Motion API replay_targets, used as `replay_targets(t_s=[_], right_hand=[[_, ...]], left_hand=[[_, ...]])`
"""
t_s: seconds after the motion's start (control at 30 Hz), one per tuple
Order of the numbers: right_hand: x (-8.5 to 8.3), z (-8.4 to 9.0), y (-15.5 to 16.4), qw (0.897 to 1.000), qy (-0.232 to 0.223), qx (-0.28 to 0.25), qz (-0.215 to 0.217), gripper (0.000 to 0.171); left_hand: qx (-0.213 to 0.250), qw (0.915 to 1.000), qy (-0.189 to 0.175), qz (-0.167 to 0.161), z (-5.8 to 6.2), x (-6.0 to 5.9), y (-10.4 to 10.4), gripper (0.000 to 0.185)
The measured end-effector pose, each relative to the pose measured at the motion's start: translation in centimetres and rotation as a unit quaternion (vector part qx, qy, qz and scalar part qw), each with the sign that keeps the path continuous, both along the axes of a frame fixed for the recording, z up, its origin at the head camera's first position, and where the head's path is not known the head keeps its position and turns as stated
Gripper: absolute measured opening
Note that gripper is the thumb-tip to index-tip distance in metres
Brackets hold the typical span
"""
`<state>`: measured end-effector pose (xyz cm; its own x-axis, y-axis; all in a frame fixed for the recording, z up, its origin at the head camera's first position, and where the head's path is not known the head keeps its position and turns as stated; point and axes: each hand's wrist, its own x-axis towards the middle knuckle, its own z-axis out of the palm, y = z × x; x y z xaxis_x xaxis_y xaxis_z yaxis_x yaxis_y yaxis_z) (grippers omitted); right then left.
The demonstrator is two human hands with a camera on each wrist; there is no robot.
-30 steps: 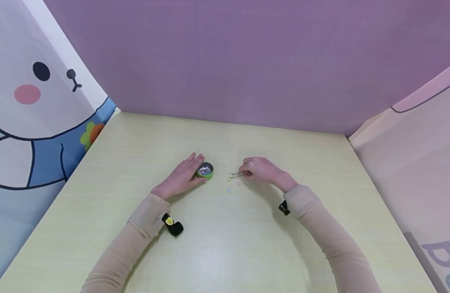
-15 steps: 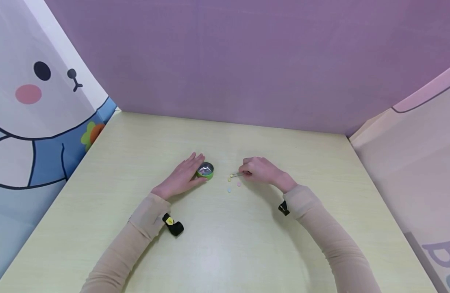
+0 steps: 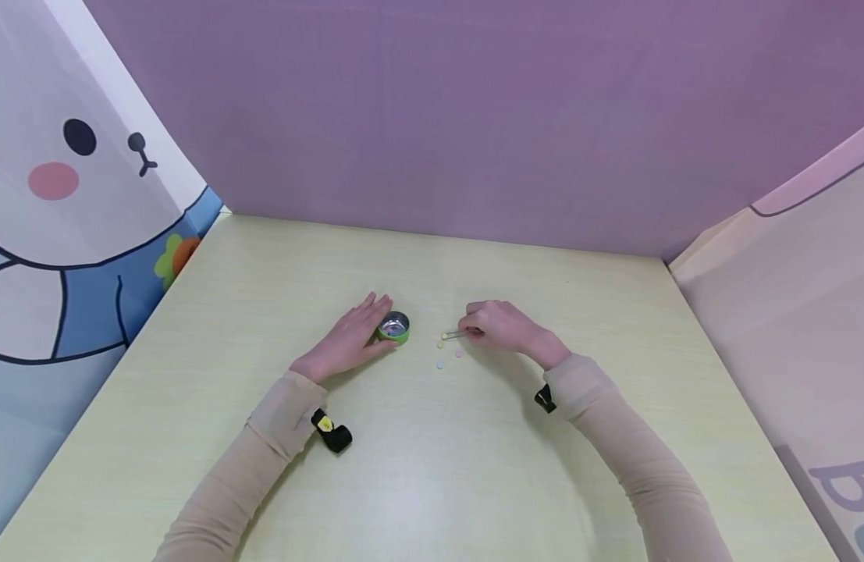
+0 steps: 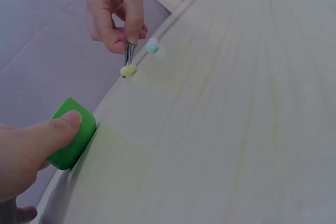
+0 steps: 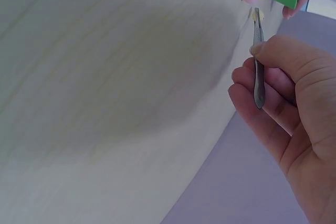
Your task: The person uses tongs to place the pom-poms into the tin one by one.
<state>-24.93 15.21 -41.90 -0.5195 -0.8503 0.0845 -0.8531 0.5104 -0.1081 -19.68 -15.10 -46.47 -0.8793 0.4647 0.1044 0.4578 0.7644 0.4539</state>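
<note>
My left hand [image 3: 347,336] steadies a small round green container [image 3: 393,339] with a metallic inside, thumb on its near side and fingers along its far side. In the left wrist view the thumb presses on the container's green wall [image 4: 79,145]. My right hand [image 3: 502,326] pinches metal tweezers [image 5: 259,72] between thumb and fingers. Their tips are at a small yellow piece [image 3: 444,336]; whether they grip it firmly I cannot tell. Close by on the table lie a second yellow piece [image 3: 440,345], a pink piece [image 3: 459,354] and a light blue piece [image 3: 440,365].
Both hands work over a pale wood-grain table [image 3: 417,468]. A purple panel [image 3: 460,117] stands along its back edge. Printed panels border the left side [image 3: 59,234] and the right side [image 3: 797,312].
The tweezers' prongs have come closer together at the yellow piece. Both hands and the green container have stayed almost still.
</note>
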Motion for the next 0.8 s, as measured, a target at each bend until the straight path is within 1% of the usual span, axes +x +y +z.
replay_targets(t_s=[0.23, 0.4, 0.6, 0.8], right_hand=[[0.0, 0.3, 0.1, 1.000, 0.002, -0.006, 0.004, 0.019], [-0.1, 0.5, 0.0, 1.000, 0.002, -0.006, 0.004, 0.018], [-0.3, 0.8, -0.3, 1.000, 0.013, -0.015, 0.011, 0.019], [-0.5, 1.4, -0.9, 0.999, 0.022, -0.022, 0.019, 0.020]], left_hand=[[0.004, 1.0000, -0.002, 0.001, 0.1, 0.1, 0.0, 0.081], [0.002, 1.0000, 0.003, -0.002, -0.1, 0.0, -0.1, 0.081], [0.003, 1.0000, 0.003, -0.004, -0.3, -0.1, -0.2, 0.082], [0.004, 1.0000, 0.002, -0.004, -0.3, -0.1, -0.2, 0.082]])
